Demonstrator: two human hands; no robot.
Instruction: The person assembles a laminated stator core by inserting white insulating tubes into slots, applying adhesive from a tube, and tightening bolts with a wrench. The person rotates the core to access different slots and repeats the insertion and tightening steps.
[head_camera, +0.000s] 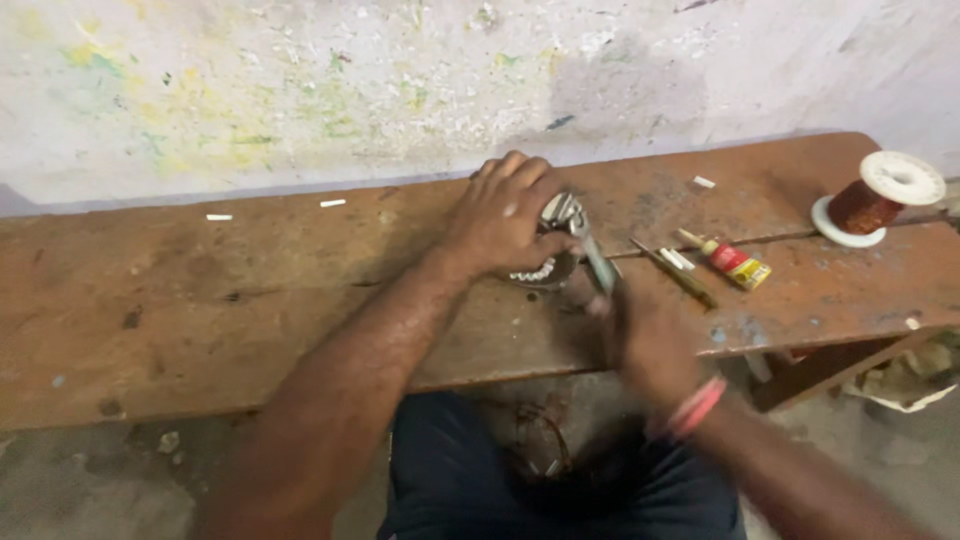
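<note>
Right hand blurred, grip closed on pliers; left hand clasps stator.

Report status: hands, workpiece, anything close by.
Left hand clamped over round metal part. Right hand blurred, gripping pliers at it. Glue tube, wire spool lie right.

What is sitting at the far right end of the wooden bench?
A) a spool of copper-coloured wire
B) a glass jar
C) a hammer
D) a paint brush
A: a spool of copper-coloured wire with white ends lies at the right end of the wooden bench, beyond the small glue tube.
</note>
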